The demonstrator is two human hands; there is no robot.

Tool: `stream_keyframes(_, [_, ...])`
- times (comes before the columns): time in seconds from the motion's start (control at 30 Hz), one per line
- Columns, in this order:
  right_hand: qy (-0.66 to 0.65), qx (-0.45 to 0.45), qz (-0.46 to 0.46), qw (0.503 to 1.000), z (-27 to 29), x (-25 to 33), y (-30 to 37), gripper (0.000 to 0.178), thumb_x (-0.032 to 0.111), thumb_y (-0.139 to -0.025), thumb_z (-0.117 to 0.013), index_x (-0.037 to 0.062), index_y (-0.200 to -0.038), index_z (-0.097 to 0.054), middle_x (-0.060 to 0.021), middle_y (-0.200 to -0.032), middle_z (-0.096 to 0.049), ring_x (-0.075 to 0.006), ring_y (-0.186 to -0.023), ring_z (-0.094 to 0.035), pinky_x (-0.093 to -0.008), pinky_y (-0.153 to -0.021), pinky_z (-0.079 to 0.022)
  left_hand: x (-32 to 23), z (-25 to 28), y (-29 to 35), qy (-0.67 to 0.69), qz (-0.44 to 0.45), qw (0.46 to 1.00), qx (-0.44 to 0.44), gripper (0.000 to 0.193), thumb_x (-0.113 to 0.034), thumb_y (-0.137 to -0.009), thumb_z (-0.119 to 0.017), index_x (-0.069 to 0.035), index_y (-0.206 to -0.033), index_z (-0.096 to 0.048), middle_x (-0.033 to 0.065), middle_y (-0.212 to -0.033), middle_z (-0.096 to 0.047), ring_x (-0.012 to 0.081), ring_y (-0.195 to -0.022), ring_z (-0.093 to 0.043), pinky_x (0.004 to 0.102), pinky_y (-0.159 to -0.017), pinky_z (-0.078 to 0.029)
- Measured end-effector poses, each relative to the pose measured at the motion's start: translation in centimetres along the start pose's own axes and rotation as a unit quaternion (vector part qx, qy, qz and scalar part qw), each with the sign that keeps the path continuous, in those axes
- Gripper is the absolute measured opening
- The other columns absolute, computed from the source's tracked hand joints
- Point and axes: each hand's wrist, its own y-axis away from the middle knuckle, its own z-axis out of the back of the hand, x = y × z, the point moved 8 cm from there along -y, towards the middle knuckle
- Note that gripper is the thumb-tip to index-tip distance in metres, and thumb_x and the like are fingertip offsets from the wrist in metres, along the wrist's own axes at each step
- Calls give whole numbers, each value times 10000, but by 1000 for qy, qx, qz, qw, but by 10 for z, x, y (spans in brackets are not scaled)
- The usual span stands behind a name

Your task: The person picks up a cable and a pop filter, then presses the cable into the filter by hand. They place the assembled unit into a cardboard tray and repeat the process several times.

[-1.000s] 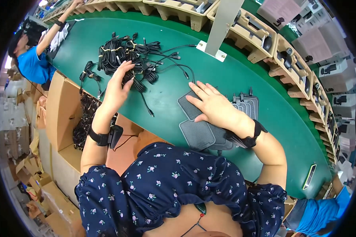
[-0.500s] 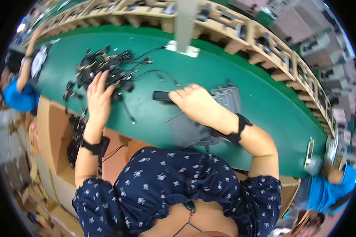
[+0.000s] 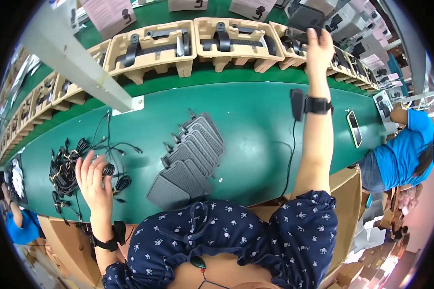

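My left hand [image 3: 94, 180] hovers over the near right side of a tangled bunch of black cables [image 3: 62, 168], fingers spread. A small cable coil [image 3: 109, 169] lies by its fingertips. My right arm stretches to the far right. There my right hand [image 3: 318, 53] has its fingertips on a dark grey flat piece [image 3: 306, 17] above the row of moulded trays; its thumb is hidden. Between the hands, several dark grey ribbed panels [image 3: 193, 149] lie overlapping on the green table [image 3: 246, 144].
Moulded cardboard trays [image 3: 152, 67] holding black parts line the table's far side. A metal post [image 3: 82, 62] rises at the left. A phone [image 3: 354, 129] lies at the right. Black straps circle both wrists; a cable [image 3: 290, 159] hangs by the right one. Co-workers in blue stand either side.
My view has turned to the right. My right hand has gone from the grey panels, where it had a black rectangular piece, out to the trays. My left hand stays by the cables.
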Motion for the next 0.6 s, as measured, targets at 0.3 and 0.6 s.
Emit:
stream_keyframes(0.3, [291, 2, -113, 950, 64, -181, -55, 328, 162, -828, -620, -26, -1088, -552, -98, -939, -642, -143, -831, -575, -263, -751, -435, -9, -38, -17, 125, 87, 987, 49, 307, -64, -755, -632, -30, -1047, -543, 150, -841, -542, 298, -719, -519, 356, -678, -437])
stream_keyframes(0.6, [643, 82, -24, 761, 32, -120, -35, 476, 417, -794, -574, 210, -1214, -489, -126, -1169, -490, -321, -1099, -451, -489, -862, -378, -1, -37, -16, 184, 127, 974, 46, 298, 52, -726, -587, -52, -1005, -579, 116, -885, -473, 276, -773, -506, 326, -687, -435])
